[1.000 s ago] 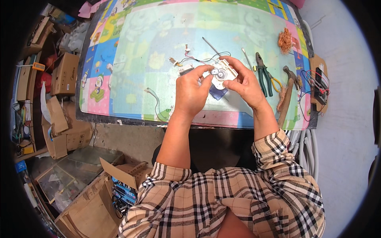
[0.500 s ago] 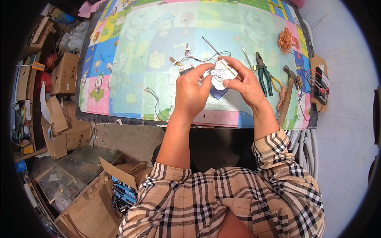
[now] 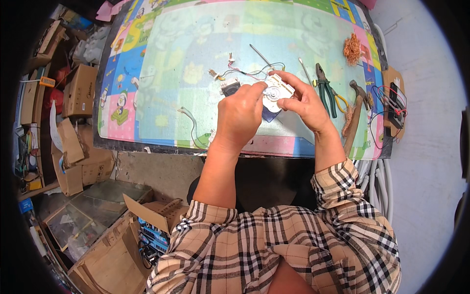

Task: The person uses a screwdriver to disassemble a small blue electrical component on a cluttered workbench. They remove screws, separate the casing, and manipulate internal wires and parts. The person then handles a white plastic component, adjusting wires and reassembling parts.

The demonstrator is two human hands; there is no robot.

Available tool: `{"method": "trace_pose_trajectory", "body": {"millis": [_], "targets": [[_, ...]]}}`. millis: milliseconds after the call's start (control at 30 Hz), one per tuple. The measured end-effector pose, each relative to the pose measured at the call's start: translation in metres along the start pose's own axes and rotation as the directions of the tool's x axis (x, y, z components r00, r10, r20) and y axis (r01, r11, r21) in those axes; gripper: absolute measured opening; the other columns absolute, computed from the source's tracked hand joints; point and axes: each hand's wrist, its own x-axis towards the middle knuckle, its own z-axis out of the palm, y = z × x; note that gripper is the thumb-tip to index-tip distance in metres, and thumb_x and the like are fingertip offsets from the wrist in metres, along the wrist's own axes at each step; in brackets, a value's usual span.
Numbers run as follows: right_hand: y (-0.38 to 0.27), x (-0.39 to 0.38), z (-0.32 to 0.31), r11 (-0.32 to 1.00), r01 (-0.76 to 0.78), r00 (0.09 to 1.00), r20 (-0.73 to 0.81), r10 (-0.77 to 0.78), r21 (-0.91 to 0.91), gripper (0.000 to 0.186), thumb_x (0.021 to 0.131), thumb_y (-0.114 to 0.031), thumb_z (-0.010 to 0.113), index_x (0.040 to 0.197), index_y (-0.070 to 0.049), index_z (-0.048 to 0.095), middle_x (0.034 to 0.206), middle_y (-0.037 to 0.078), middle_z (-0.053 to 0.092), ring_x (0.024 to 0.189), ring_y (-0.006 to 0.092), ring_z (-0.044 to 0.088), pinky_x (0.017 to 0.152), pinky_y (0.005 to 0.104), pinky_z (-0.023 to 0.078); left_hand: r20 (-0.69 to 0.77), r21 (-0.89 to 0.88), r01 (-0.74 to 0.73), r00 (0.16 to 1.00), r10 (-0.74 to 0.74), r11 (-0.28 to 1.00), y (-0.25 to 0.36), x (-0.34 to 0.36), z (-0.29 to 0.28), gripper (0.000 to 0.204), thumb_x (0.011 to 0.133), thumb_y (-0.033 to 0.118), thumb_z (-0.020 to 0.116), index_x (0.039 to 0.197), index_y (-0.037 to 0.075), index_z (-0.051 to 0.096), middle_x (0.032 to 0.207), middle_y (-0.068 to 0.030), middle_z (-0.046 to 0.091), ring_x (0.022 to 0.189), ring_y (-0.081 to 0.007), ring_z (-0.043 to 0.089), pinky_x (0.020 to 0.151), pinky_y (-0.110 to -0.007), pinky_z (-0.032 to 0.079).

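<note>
Above the near part of the table, my right hand (image 3: 307, 104) grips a small white plastic mechanism (image 3: 280, 94) with a round hub, thumb at its lower right and fingers along its top right. My left hand (image 3: 241, 110) is closed at the mechanism's left edge, its back turned up so that the fingertips are mostly hidden. Thin wires with connectors (image 3: 230, 73) lie just behind the hands. A dark block with white ends (image 3: 230, 88) rests by my left knuckles. Partly under the mechanism shows a dark blue piece (image 3: 270, 114).
Right of my hands lie screwdrivers (image 3: 306, 71), green-handled pliers (image 3: 325, 93), a yellow-handled tool (image 3: 341, 104) and a hammer (image 3: 358, 100). Copper wire (image 3: 351, 50) is bundled farther back. A meter with leads (image 3: 395, 105) sits at the right edge. Grey cable (image 3: 192, 125) lies left. Cardboard boxes (image 3: 81, 90) stand beyond.
My left hand has rolled over, its back now upward and fingertips higher on the mechanism's left side. More of the dark block shows. My right hand keeps its grip, shifting very slightly.
</note>
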Motion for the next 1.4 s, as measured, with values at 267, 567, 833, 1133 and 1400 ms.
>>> {"method": "trace_pose_trajectory", "body": {"millis": [267,567,833,1133,1400], "targets": [[0.003,-0.002,-0.008,0.992,-0.128,0.992,0.009,0.128,-0.018,0.053,0.080,-0.008,0.061,0.130,0.004,0.050,0.076,0.000,0.059,0.058,0.0061,0.046,0.054,0.0205,0.038,0.024,0.067,-0.035,0.999,0.034,0.997,-0.001,-0.002,0.001,0.016,0.081,0.001,0.063,0.098,0.001,0.066,0.083,-0.0155,0.066,0.068,-0.0309,0.064,0.060,-0.036,0.052],[0.003,-0.003,-0.010,0.975,-0.184,0.983,0.005,0.185,0.126,0.044,0.083,-0.010,0.056,0.124,0.005,0.054,0.079,0.002,0.058,0.057,0.0057,0.045,0.050,0.0205,0.036,0.152,-0.188,0.096,0.986,-0.068,0.977,0.000,-0.001,-0.004,0.021,0.083,0.006,0.061,0.102,0.000,0.068,0.088,-0.0186,0.068,0.072,-0.0308,0.065,0.067,-0.036,0.051],[0.007,-0.001,-0.007,0.981,-0.188,0.981,-0.029,0.189,0.038,0.042,0.085,-0.010,0.055,0.125,0.002,0.055,0.080,0.002,0.059,0.055,0.0040,0.043,0.046,0.0192,0.030,0.194,-0.108,0.136,0.974,-0.113,0.985,0.003,-0.002,-0.005,0.019,0.082,0.006,0.062,0.098,-0.002,0.067,0.088,-0.0195,0.068,0.075,-0.0331,0.066,0.067,-0.036,0.051],[0.011,0.002,-0.010,0.958,-0.276,0.958,-0.060,0.281,0.079,0.041,0.085,-0.007,0.053,0.125,0.004,0.054,0.084,0.003,0.059,0.053,0.0045,0.042,0.044,0.0192,0.030,0.095,-0.053,0.054,0.994,-0.049,0.997,0.000,-0.004,0.003,0.017,0.085,0.005,0.061,0.100,-0.001,0.066,0.081,-0.0191,0.066,0.068,-0.0316,0.064,0.062,-0.037,0.050],[0.008,0.000,-0.008,0.947,-0.259,0.963,-0.030,0.269,0.192,0.039,0.085,-0.008,0.053,0.122,0.004,0.055,0.084,0.004,0.060,0.055,0.0040,0.046,0.043,0.0176,0.032,0.381,-0.661,0.541,0.839,-0.388,0.520,-0.007,0.002,-0.004,0.021,0.092,0.011,0.058,0.104,-0.005,0.063,0.067,-0.0015,0.055,0.049,-0.0081,0.046,0.045,-0.022,0.034]]}}
